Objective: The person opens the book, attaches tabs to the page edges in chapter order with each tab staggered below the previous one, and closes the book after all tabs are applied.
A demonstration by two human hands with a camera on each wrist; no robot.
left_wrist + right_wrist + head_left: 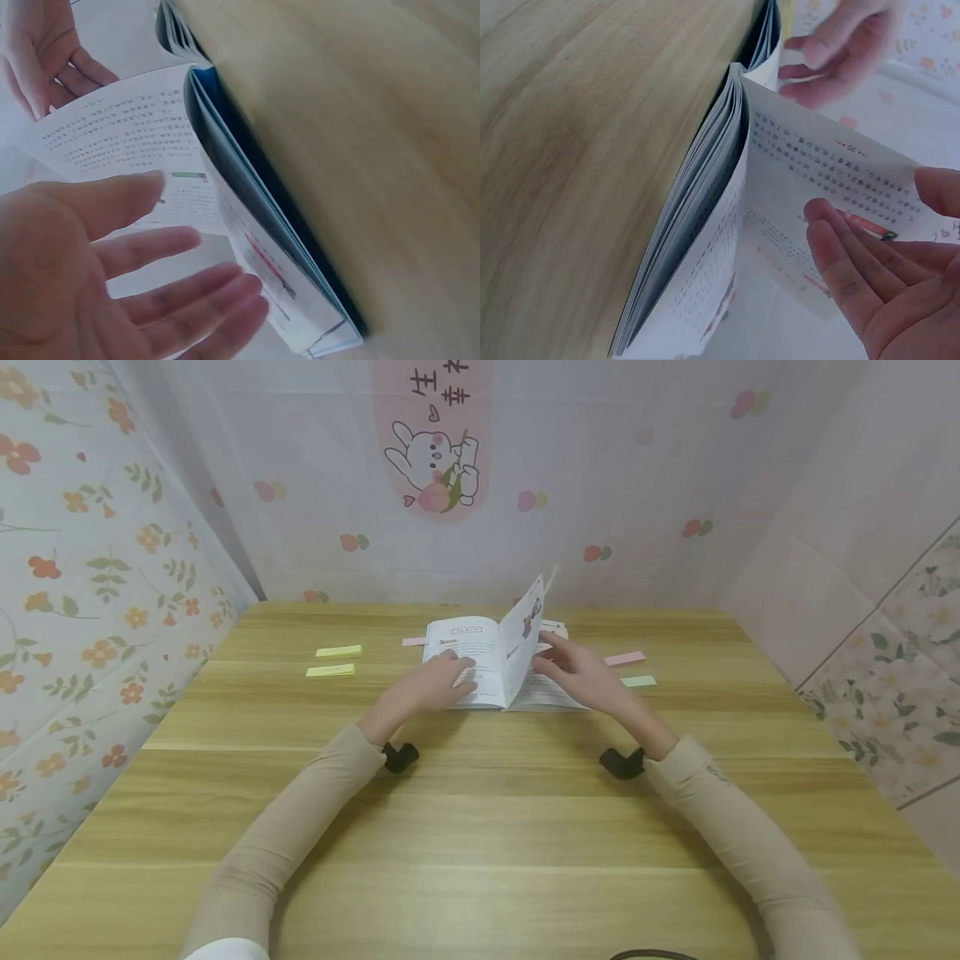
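Observation:
An open book (465, 647) lies near the far side of the table, with printed text on its pages. One raised page (521, 635) stands almost upright from the spine, leaning a little right. My left hand (437, 683) is over the left page, its fingers extended and spread in the left wrist view. On the other side, my right hand (585, 675) has its fingertips right at the raised page. The right wrist view shows those fingers (855, 262) fairly straight in front of the printed page (817, 165), the thumb apart from them.
Two yellow paper strips (338, 651) lie left of the book on the wooden table (480, 843). A pink strip (414, 642) is by the book's left edge; another pink strip (625, 658) and a green strip (639, 681) lie at its right. A patterned curtain (600, 485) hangs behind.

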